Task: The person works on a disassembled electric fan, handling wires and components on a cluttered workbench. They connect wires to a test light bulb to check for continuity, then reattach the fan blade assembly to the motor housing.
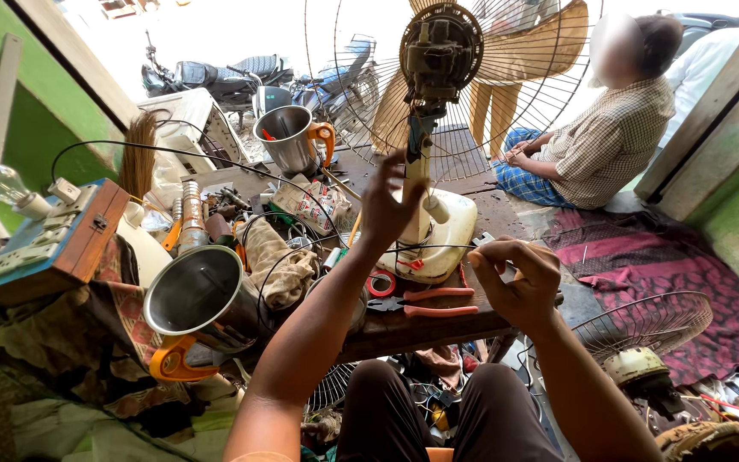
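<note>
Head view: thin black wire (438,248) taut between left hand (391,205), right hand (519,282).

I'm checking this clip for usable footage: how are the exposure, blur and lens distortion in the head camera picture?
Head view: the open doorway behind the fan is blown out to near white, while the workbench sits in softer shade. The left hand and right hand look reasonably sharp. The wide lens bows the edges, and the seated person has a blurred face.
</note>
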